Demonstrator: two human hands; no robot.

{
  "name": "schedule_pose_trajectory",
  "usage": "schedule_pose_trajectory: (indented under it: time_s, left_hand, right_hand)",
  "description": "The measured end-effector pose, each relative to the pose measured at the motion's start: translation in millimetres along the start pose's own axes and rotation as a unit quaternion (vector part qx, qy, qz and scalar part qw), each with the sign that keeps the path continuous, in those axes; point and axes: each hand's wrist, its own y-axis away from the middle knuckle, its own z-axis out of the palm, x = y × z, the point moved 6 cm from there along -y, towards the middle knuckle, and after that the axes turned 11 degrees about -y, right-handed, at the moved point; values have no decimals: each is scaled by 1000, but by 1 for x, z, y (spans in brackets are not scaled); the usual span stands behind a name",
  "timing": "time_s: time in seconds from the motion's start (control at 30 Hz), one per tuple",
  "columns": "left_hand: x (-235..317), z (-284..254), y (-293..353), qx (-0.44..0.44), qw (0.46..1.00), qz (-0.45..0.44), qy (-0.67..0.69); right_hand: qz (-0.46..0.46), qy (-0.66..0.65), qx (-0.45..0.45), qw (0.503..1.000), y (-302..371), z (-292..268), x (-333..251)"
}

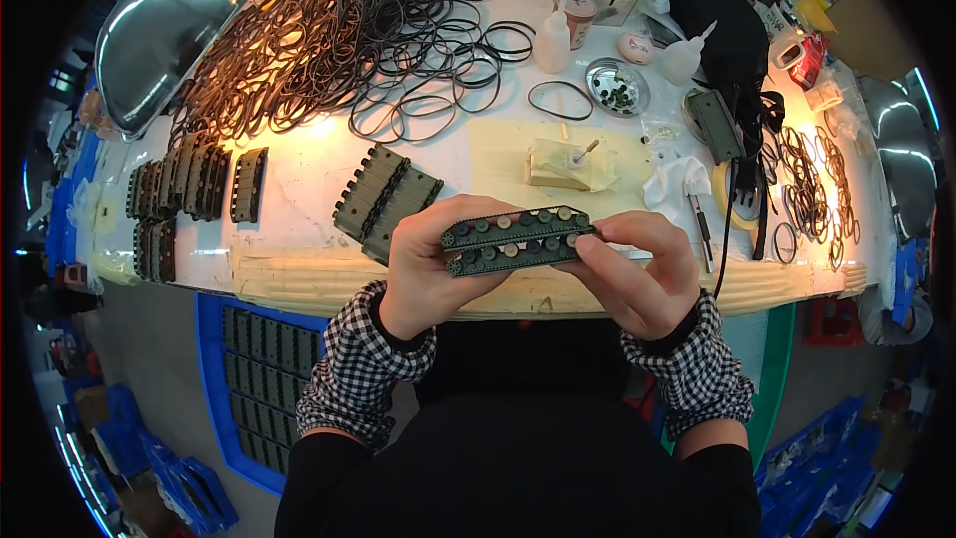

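Two dark green toy tank track units (pixel 513 241) lie side by side in front of me, each with a row of small round wheels, some dark and some tan. My left hand (pixel 418 264) is closed round their left ends. At the right ends, my right hand (pixel 642 269) is closed, its thumb and fingertips pinching the tips near a tan wheel. Whether a smaller part sits between those fingers I cannot make out. Just beyond my left hand, several flat green ribbed pieces (pixel 386 197) rest together on the table.
A big tangle of dark rubber bands (pixel 329 50) covers the back left. Several track units (pixel 184 179) stand at the left. Farther back are a round metal dish (pixel 637 90) of small dark parts and a squeeze bottle (pixel 551 43). A blue crate (pixel 211 359) sits below the table.
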Motion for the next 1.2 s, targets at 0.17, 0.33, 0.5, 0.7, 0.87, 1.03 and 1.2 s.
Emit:
schedule_pose_trajectory:
  time_s: [0.17, 0.33, 0.5, 0.7, 0.87, 1.03, 1.2]
  left_hand:
    - [3, 0, -2, 5, 1000, 17, 0]
    - [3, -2, 0, 8, 1000, 4, -7]
    - [11, -14, -5, 30, 994, 48, -94]
    - [5, -25, -11, 50, 980, 40, -188]
    - [11, -18, -12, 66, 978, 40, -192]
    - [3, -16, -13, 74, 985, 20, -152]
    - [3, -25, -7, 88, 975, 23, -204]
  right_hand:
    - [-2, 3, -2, 1000, 0, 1, 0]
    - [-25, 2, 28, 999, -1, 2, 2]
    - [72, -1, 61, 996, -15, -16, 7]
    - [227, 34, 59, 971, -15, -23, 69]
    - [266, 1, 42, 963, -17, -6, 80]
    - [257, 15, 30, 966, -14, -8, 81]
    - [253, 141, 35, 957, 6, -56, 57]
